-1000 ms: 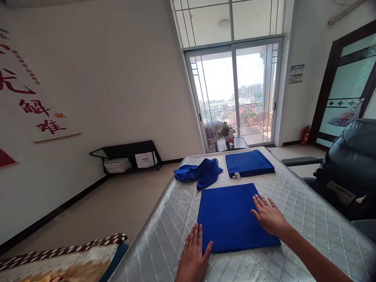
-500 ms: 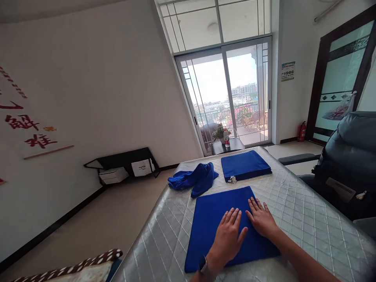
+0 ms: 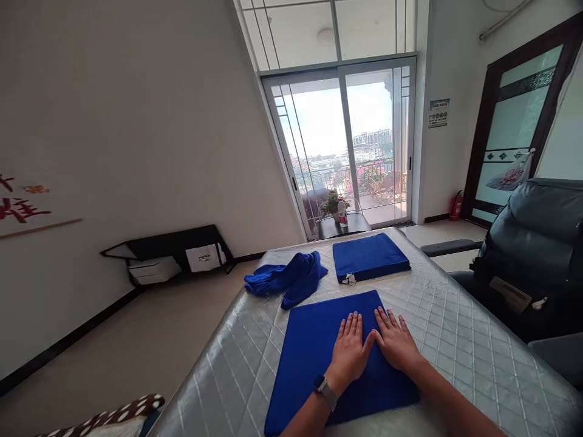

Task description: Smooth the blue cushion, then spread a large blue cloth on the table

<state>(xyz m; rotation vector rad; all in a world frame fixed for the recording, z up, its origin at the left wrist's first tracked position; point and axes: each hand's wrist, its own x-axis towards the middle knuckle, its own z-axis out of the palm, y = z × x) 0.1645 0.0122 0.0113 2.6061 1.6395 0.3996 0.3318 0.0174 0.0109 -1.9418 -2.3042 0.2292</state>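
Note:
A blue folded cloth lies flat on the silver quilted mattress in front of me. My left hand rests palm down near its middle, fingers stretched out. Close by, my right hand lies flat on the cloth's right edge, its fingers slightly spread. The two thumbs meet or nearly meet. Beyond, a crumpled blue cloth sits to the left. Farther right is a neat stack of folded blue cloths with a white tag at its near corner. A watch is on my left wrist.
Right of the mattress stands a black leather armchair. A small table with a plant and a bottle is past the far end, before the sliding glass door. Along the left wall runs a low black rack holding white boxes.
My left hand has moved forward and closer to my right hand, so the thumbs come together. The head view has turned slightly right; the cloths stay in place.

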